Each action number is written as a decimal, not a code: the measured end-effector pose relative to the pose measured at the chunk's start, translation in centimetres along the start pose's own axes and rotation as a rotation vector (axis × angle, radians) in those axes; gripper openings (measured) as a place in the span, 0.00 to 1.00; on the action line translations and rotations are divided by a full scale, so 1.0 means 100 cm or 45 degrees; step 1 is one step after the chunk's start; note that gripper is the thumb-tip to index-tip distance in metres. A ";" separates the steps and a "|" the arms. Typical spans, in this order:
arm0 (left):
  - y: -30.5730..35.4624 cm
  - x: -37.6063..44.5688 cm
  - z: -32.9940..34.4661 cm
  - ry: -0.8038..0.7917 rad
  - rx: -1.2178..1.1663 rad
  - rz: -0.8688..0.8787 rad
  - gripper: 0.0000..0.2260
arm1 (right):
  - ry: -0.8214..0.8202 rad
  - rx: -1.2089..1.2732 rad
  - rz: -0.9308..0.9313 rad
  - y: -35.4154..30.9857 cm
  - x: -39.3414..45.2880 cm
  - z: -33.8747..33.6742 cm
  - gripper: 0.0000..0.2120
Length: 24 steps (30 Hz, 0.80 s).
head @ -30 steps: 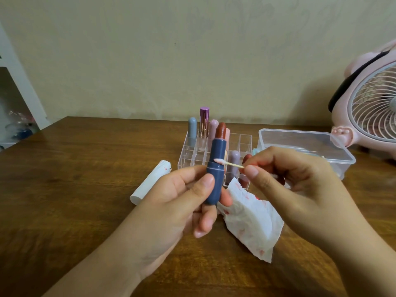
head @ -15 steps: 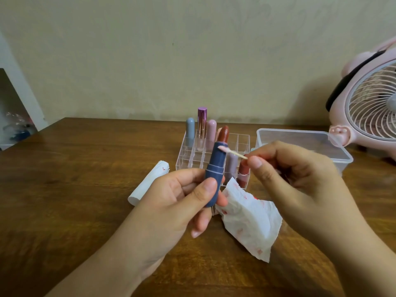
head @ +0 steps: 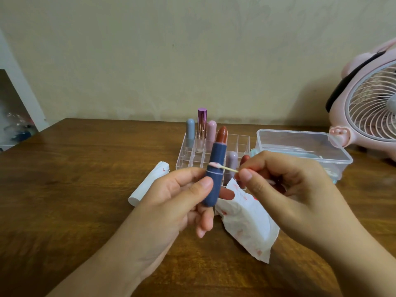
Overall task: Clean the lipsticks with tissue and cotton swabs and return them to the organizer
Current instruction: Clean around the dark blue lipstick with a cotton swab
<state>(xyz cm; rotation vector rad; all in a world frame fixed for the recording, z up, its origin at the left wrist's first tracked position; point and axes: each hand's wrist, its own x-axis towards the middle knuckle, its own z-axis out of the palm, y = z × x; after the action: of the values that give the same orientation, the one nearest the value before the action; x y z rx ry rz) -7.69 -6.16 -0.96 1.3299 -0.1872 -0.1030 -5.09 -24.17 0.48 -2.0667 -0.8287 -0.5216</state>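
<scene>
The wooden table (head: 64,189) spreads beneath both hands, and no brand or readable writing shows on anything here. Beyond the right hand, at the far right edge, stands a pink fan (head: 368,108) with a white grille. Just behind the right hand sits a clear plastic box (head: 300,144) holding pale blue items that cannot be made out. Behind the gap between the hands stands the clear organizer (head: 235,142), divided into cells: a grey-blue lipstick (head: 190,130), a purple-capped lipstick (head: 201,125) and a pink lipstick (head: 211,130) stand upright in its back row, and a mauve lipstick (head: 232,162) in a nearer cell. A stained tissue (head: 246,226) hangs below the right hand. A white rolled tissue (head: 150,185) lies on the table just left of the left hand. The left hand (head: 171,206) grips the navy lipstick (head: 214,174) upright, its red-brown bullet exposed. The right hand (head: 285,189) pinches a cotton swab (head: 222,167), whose pinkish tip touches the lipstick's collar.
</scene>
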 end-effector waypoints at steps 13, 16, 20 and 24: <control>0.002 -0.001 0.001 -0.010 0.075 0.028 0.14 | 0.066 -0.038 0.019 0.002 0.001 -0.002 0.07; 0.003 -0.001 0.001 -0.012 0.058 0.017 0.13 | 0.015 -0.016 0.012 0.000 0.000 -0.002 0.09; 0.003 -0.001 0.002 -0.007 0.078 0.017 0.14 | 0.100 -0.021 0.013 0.001 0.002 -0.004 0.07; 0.003 0.000 0.003 0.022 0.089 0.032 0.16 | -0.008 0.004 0.011 0.001 0.000 -0.003 0.09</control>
<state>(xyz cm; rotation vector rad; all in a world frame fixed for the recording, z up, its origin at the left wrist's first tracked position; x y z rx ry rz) -7.80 -6.42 -0.64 1.3970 -0.1941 -0.0641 -5.02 -24.42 0.56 -2.0694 -0.8231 -0.5088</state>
